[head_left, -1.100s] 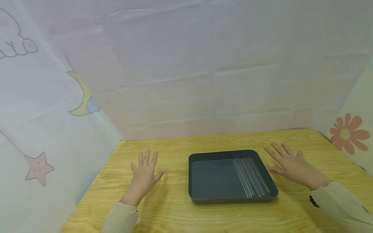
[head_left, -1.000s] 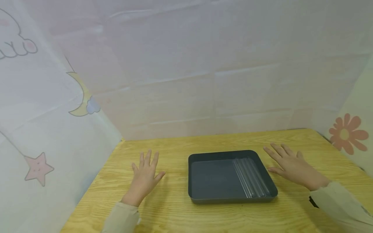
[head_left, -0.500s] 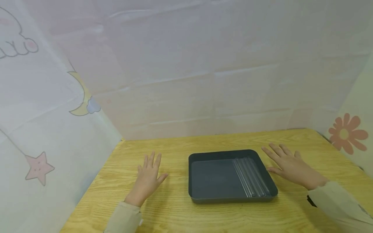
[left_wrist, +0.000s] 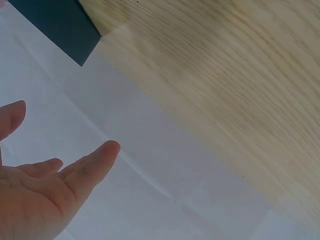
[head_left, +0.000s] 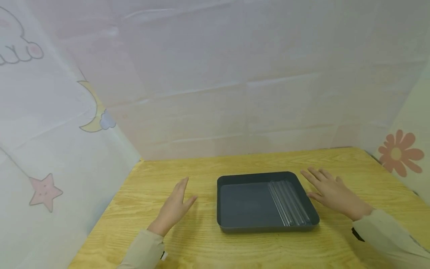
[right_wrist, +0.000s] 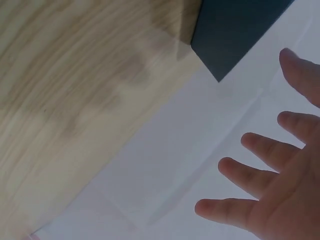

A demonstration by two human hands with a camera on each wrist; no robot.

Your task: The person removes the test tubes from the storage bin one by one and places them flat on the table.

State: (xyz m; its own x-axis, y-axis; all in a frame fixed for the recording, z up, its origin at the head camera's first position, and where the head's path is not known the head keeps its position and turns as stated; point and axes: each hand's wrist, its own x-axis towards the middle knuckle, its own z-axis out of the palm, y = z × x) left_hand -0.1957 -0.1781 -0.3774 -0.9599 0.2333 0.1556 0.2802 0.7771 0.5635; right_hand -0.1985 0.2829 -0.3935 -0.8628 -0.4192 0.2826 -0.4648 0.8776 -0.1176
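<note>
The dark gray tray (head_left: 246,207) sat on the wooden table (head_left: 195,244) between the left hand (head_left: 173,209) and right hand (head_left: 334,195), perhaps for easy reach. Both hands had their fingers out and held nothing. The clear rods (head_left: 291,203) lay inside, at the tray's right; its walls probably stopped them rolling off. Counting them was hard, and I couldn't tell if they were hollow.
</note>
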